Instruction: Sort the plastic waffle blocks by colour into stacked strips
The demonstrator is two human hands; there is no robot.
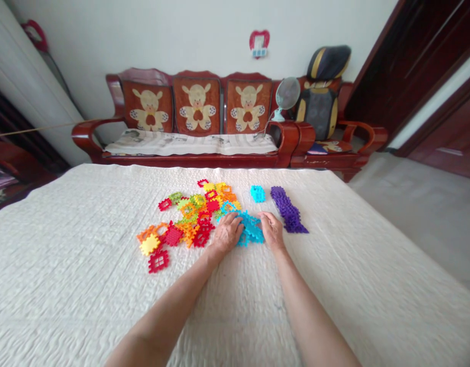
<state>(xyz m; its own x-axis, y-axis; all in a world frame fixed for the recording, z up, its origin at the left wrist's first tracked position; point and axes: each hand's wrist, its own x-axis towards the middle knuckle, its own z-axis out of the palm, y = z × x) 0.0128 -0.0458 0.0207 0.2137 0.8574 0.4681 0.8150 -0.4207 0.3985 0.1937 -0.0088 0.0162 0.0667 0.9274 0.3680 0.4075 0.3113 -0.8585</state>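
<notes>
A pile of light blue interlocking plastic blocks [252, 229] lies between my two hands on the cloth-covered table. My left hand [227, 233] is closed over the left side of these blocks, its curled fingers touching them. At their right edge is my right hand [272, 230], with its fingers bent together; whether a piece sits between the fingertips is hidden. Left of my left hand spreads a loose heap of red, orange, yellow and green blocks [189, 232]. A small light blue stack [258, 193] stands just beyond the pile. Purple blocks [287, 210] form a slanting row right of my right hand.
A cream quilted cloth [105, 300] covers the table. Beyond its far edge stands a wooden sofa [288, 140] with bear-patterned cushions [198, 109]. A small fan [287, 94] and a chair with a massage cushion [319, 109] are at the back right.
</notes>
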